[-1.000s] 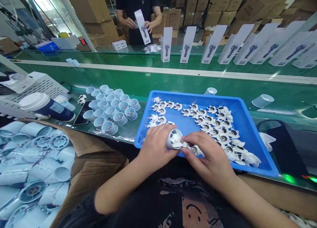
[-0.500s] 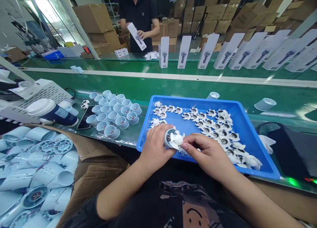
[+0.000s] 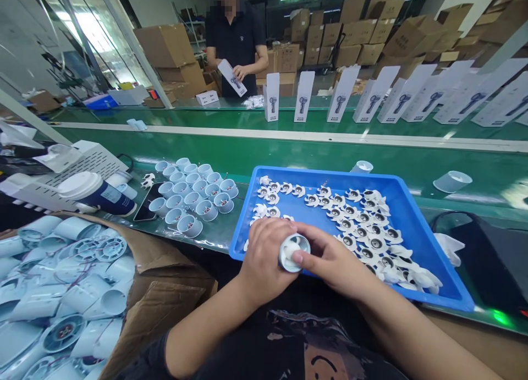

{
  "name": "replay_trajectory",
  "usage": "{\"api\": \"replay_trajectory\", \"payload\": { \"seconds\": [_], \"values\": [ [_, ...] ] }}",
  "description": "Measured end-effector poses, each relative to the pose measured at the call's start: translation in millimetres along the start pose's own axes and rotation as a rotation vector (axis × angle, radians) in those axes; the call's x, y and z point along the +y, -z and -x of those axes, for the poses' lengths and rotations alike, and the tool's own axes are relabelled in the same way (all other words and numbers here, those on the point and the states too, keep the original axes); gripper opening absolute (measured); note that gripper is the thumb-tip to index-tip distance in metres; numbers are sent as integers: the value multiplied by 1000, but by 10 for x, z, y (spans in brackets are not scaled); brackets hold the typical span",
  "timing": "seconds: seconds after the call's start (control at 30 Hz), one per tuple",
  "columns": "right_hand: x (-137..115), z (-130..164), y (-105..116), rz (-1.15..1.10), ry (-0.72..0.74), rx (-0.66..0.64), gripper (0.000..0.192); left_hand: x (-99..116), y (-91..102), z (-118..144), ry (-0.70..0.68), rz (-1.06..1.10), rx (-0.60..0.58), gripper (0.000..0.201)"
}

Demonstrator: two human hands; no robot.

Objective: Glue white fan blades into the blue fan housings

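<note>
My left hand is wrapped round a light-blue fan housing, its round opening turned up toward me. Inside that opening sits a white fan blade. The thumb of my right hand presses on the blade's hub, while its fingers curl against the far side of the housing. Beneath and beyond both hands lies a blue tray with many white fan blades in it, hubs mostly facing up. My left palm and the lower part of the housing are hidden.
Light-blue housings stand in rows at left, near a phone and paper cup. A carton of light-blue fan parts is at lower left. Across the green conveyor, a person holds a box; white boxes stand in line.
The white fan blade has gone from the housing's mouth down into it. My right hand has moved left, from pinching a blade's edge to pressing the hub with the thumb.
</note>
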State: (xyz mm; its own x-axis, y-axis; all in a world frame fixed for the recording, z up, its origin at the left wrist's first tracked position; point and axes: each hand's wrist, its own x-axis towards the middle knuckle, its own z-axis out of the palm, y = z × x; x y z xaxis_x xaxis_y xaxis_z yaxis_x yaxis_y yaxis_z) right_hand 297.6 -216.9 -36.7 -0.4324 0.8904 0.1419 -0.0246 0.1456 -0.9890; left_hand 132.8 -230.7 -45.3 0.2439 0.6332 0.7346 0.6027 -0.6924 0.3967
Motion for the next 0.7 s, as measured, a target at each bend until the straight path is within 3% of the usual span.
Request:
{"api": "replay_trajectory", "payload": {
  "seconds": [0.17,0.33,0.43,0.53,0.63,0.7],
  "values": [
    [42,24,-44,-199,16,-46,41,104,-30,11,-78,-2,-9,38],
    [144,134,148,-250,90,97,39,19,-15,-258,-34,-47,-197,37],
    [167,315,386,-122,130,275,35,-295,-41,-699,126,-151,-261,50],
    [176,515,539,11,112,477,28,-736,-261,-1280,365,-119,-398,62],
    [230,652,529,37,141,484,26,-1115,-676,-1789,483,-144,-497,70],
    [310,710,498,22,143,420,27,-1282,-978,-2001,498,-178,-559,61]
  ]
}}
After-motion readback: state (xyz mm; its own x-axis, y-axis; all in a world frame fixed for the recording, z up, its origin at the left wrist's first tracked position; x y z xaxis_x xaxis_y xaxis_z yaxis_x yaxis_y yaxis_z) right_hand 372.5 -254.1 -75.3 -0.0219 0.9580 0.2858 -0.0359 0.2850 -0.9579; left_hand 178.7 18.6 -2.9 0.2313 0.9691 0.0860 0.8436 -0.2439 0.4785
